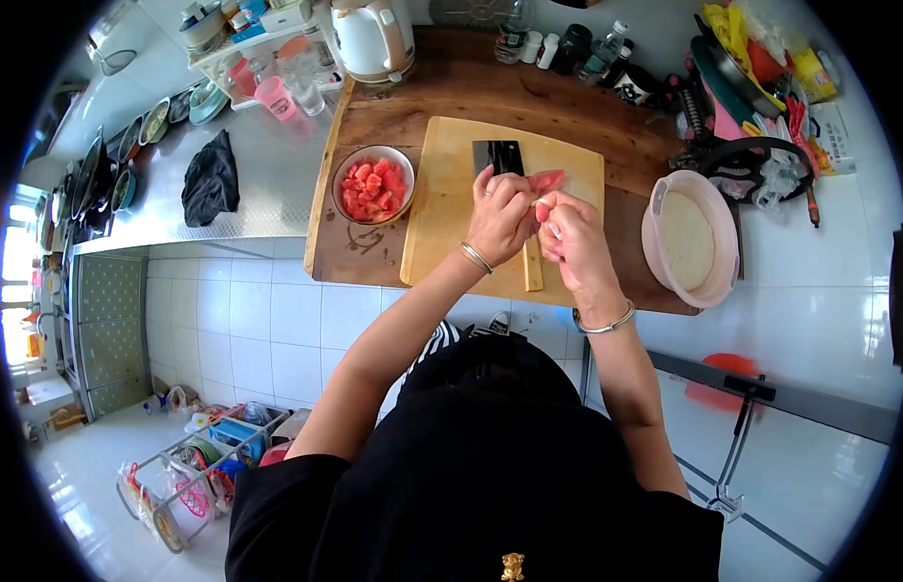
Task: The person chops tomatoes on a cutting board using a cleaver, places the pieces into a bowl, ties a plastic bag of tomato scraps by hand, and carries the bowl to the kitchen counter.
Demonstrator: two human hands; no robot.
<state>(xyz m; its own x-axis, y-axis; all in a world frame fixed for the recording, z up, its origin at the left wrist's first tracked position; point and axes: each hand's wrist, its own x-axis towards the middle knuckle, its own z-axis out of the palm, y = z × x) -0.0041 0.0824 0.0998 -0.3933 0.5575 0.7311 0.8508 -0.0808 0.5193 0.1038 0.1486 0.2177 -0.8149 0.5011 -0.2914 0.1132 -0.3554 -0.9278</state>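
Both hands meet over the wooden cutting board. My left hand has its fingers curled and close together, touching my right hand. My right hand is closed in a pinch beside it; whatever small thing lies between the fingertips is too small to name. Just beyond the hands lies a red tomato-like piece on the board. A cleaver with a dark blade and a pale wooden handle lies flat beneath my hands. Left of the board, a bowl holds red chopped pieces.
A pink basin with pale dough-like contents stands right of the board. Bottles and a white kettle stand at the back. A black cloth lies on the metal counter at the left.
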